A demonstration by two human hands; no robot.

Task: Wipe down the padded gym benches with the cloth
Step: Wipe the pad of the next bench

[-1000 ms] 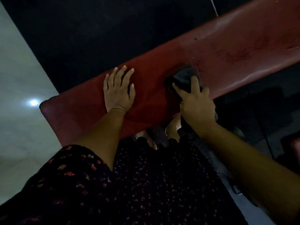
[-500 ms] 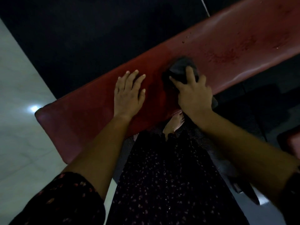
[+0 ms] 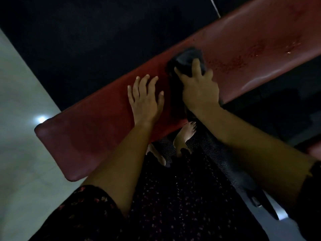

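A long red padded bench (image 3: 90, 129) runs from lower left to upper right. My right hand (image 3: 199, 87) presses a dark bunched cloth (image 3: 184, 61) onto the pad near its middle, fingers closed over it. My left hand (image 3: 145, 100) lies flat on the pad just left of the cloth, fingers spread, holding nothing. Wet droplets (image 3: 243, 56) glisten on the pad to the right of the cloth; the pad left of it looks dull.
Pale tiled floor (image 3: 19, 101) lies at the left, dark matting (image 3: 86, 35) beyond the bench. My bare feet (image 3: 184, 136) stand on a dotted black mat (image 3: 208, 153) below the bench's near edge. Another red pad's corner (image 3: 314, 150) shows at the right edge.
Both hands have slid to the right along the bench; the cloth has moved toward the wet patch. The left hand stays flat beside it.
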